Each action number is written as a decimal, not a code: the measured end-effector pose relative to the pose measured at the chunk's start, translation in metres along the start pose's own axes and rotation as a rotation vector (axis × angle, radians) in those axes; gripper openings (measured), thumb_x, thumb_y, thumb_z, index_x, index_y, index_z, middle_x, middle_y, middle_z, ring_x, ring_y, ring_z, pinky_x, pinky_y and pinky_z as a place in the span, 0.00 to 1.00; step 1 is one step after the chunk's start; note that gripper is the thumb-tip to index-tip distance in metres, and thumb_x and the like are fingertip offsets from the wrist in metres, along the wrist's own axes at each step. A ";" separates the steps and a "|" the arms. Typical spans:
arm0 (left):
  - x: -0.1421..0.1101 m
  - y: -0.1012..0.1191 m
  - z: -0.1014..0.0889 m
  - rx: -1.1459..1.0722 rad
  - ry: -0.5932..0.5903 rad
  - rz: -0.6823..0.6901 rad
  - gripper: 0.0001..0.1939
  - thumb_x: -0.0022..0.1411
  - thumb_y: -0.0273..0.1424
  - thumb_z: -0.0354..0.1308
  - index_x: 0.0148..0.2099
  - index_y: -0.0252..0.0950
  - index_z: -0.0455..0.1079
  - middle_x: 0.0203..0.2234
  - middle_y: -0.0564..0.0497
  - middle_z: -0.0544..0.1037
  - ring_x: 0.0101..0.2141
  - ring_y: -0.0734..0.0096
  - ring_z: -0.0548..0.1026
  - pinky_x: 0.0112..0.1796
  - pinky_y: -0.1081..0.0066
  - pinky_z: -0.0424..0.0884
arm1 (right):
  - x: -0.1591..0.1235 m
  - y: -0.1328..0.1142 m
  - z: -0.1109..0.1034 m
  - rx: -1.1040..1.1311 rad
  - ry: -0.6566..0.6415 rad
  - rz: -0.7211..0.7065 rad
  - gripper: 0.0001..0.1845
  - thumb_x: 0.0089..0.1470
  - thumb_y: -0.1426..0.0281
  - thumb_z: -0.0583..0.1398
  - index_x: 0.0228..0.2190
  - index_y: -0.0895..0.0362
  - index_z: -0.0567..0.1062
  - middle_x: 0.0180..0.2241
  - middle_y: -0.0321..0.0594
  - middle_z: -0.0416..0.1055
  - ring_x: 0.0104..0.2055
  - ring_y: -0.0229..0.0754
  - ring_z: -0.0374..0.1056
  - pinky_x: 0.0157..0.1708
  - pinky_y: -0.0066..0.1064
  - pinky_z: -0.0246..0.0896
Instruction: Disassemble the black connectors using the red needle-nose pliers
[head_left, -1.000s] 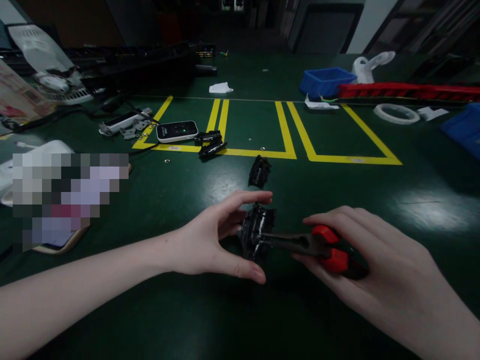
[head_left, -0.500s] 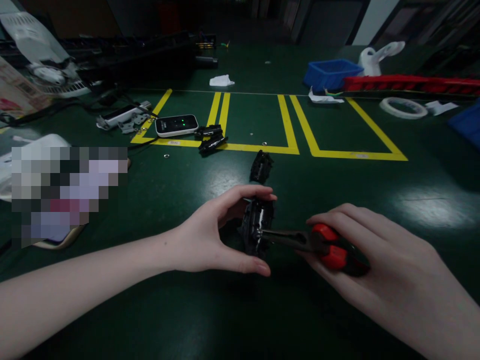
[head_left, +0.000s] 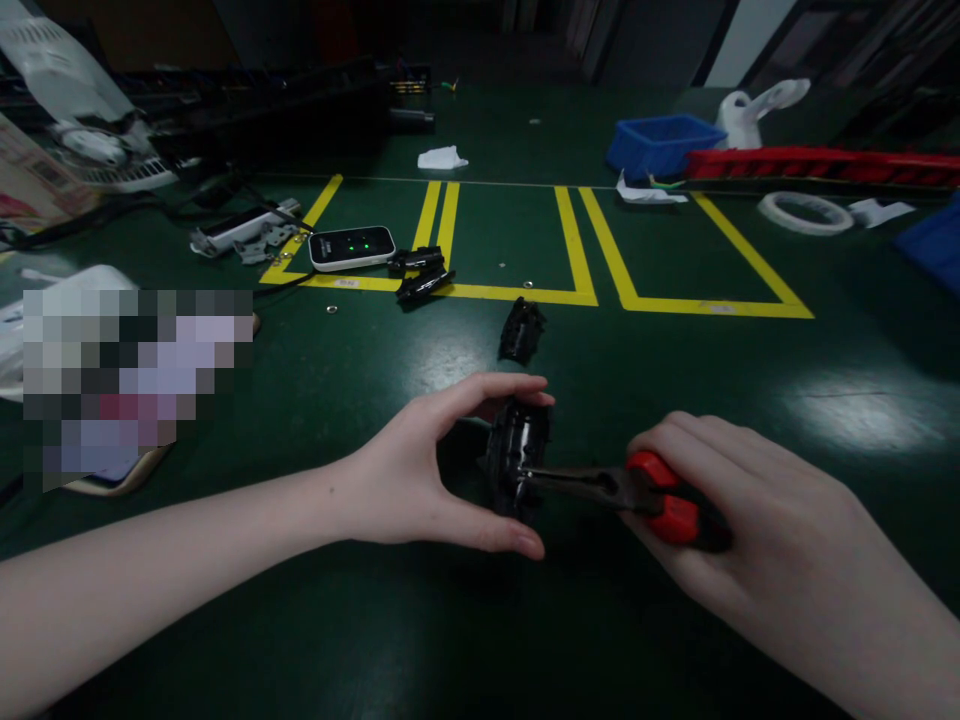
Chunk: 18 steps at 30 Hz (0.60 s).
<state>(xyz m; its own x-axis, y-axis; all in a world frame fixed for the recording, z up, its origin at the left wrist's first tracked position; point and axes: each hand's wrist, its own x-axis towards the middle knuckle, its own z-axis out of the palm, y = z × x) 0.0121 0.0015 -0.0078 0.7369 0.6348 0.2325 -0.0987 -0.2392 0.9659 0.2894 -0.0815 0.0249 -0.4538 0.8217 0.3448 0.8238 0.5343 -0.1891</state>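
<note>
A glossy black plastic part [head_left: 523,440] is held by its two ends between the thumb and fingers of my left hand [head_left: 420,470]. In my right hand [head_left: 757,510] are long-nose pliers [head_left: 600,485] with red and black handles, and the hand is closed around the grips. The tips of the pliers meet the front face of the black part; whether they grip a small piece there I cannot tell. Just beyond my left fingers a similar black part [head_left: 521,330] lies on the green table [head_left: 337,620].
Farther back lie more black parts [head_left: 424,282], a white-edged device with green lights [head_left: 352,249] and yellow tape outlines [head_left: 525,294]. A blue bin [head_left: 664,145], a red strip [head_left: 817,163] and a tape roll [head_left: 806,213] sit at right. A blurred phone [head_left: 142,400] lies left.
My right hand and the pliers have shifted slightly to the right. The black part has turned a little in my left hand, which has stayed nearly in place.
</note>
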 end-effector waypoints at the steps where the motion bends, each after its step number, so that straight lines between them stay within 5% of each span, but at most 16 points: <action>1: 0.000 0.000 0.000 0.008 0.002 0.010 0.44 0.54 0.30 0.81 0.70 0.45 0.70 0.64 0.45 0.79 0.66 0.48 0.75 0.67 0.54 0.71 | 0.000 0.000 0.000 -0.011 0.001 -0.006 0.10 0.53 0.72 0.59 0.37 0.47 0.67 0.29 0.39 0.70 0.25 0.48 0.69 0.19 0.38 0.63; 11: -0.005 -0.005 0.003 0.409 0.034 0.121 0.51 0.59 0.46 0.78 0.77 0.41 0.59 0.65 0.39 0.77 0.62 0.44 0.77 0.63 0.53 0.72 | 0.002 0.002 0.001 -0.164 0.032 -0.058 0.15 0.47 0.73 0.58 0.38 0.48 0.63 0.31 0.41 0.69 0.27 0.51 0.65 0.24 0.40 0.58; 18: -0.002 0.001 0.005 0.601 -0.005 0.070 0.44 0.61 0.59 0.69 0.68 0.34 0.69 0.55 0.38 0.81 0.54 0.45 0.78 0.58 0.53 0.73 | 0.003 0.002 0.002 -0.168 0.020 -0.091 0.16 0.47 0.72 0.58 0.39 0.48 0.64 0.30 0.40 0.70 0.26 0.49 0.66 0.23 0.38 0.59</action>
<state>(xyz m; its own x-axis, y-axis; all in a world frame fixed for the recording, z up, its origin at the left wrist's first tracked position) 0.0138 -0.0032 -0.0075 0.7453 0.5995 0.2918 0.2468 -0.6546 0.7146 0.2883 -0.0773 0.0235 -0.5235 0.7664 0.3724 0.8256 0.5642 -0.0007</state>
